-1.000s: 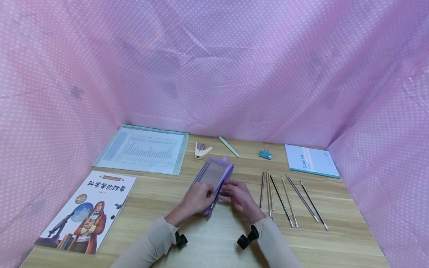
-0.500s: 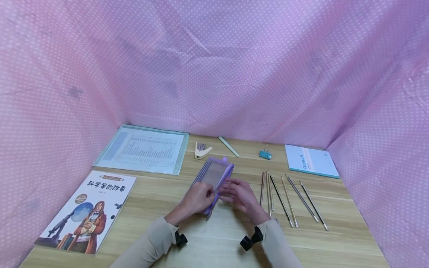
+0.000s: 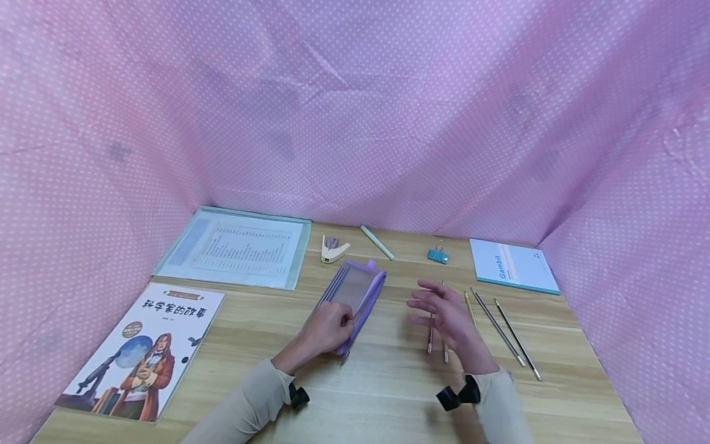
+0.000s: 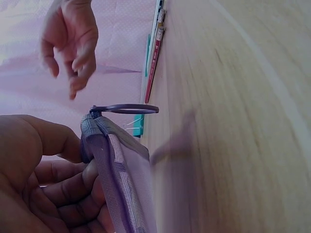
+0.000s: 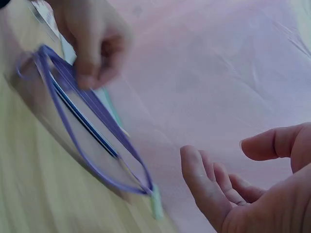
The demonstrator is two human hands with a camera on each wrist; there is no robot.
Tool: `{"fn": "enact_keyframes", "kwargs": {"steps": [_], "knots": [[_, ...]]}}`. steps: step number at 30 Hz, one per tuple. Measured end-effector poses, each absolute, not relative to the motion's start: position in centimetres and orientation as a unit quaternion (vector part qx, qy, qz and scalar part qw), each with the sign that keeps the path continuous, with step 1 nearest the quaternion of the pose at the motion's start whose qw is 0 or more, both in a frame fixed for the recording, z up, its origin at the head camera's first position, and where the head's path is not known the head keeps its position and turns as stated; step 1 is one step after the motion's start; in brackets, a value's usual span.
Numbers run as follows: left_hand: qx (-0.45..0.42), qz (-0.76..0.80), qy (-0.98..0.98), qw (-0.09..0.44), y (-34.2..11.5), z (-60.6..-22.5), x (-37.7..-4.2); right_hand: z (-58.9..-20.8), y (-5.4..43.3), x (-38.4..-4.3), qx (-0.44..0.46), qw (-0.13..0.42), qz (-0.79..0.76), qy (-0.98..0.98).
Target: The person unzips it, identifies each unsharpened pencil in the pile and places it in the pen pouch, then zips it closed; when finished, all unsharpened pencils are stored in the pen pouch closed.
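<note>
My left hand point(image 3: 328, 328) pinches the edge of a purple mesh pencil case point(image 3: 362, 280) on the table. In the right wrist view the case's zipped mouth point(image 5: 92, 116) gapes, with dark pencils point(image 5: 82, 119) lying inside. Through the mesh in the head view, several pencils show along its left side. My right hand point(image 3: 448, 317) hovers to the right of the case, above several loose pencils point(image 3: 501, 327), its fingers spread and holding nothing. It partly covers some of those pencils. The left wrist view shows the case's zipper pull point(image 4: 126, 108) hanging at the near end.
Behind the case lie a stapler point(image 3: 334, 250), a pale green stick-like item point(image 3: 377, 242) and a teal binder clip point(image 3: 437, 255). A document folder point(image 3: 238, 246) and an illustrated book point(image 3: 144, 351) are on the left; a notebook point(image 3: 514, 265) is at back right. Pink dotted cloth surrounds the table.
A pencil at the case's mouth has gone inside, and my right hand has let go and moved right, over the loose pencils. My left hand has stayed on the case.
</note>
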State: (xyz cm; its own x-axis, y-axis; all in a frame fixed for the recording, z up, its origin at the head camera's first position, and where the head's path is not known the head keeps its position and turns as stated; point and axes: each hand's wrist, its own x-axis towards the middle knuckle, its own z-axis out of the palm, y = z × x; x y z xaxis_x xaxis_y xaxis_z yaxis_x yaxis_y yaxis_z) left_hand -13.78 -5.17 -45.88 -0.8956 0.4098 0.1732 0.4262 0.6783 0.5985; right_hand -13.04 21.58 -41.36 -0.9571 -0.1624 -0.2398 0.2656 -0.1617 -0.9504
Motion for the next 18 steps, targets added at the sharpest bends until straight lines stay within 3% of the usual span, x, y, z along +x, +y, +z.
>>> {"fn": "enact_keyframes", "kwargs": {"steps": [10, 18], "knots": [[-0.228, -0.326, -0.917, 0.008, -5.1, -46.0, -13.8, -41.0, 27.8, -12.3, 0.061, 0.096, -0.768, 0.630], [-0.227, -0.325, -0.918, 0.004, -5.1, -45.9, -13.8, -42.3, 31.2, -12.5, 0.083, 0.104, -0.739, 0.661]]}}
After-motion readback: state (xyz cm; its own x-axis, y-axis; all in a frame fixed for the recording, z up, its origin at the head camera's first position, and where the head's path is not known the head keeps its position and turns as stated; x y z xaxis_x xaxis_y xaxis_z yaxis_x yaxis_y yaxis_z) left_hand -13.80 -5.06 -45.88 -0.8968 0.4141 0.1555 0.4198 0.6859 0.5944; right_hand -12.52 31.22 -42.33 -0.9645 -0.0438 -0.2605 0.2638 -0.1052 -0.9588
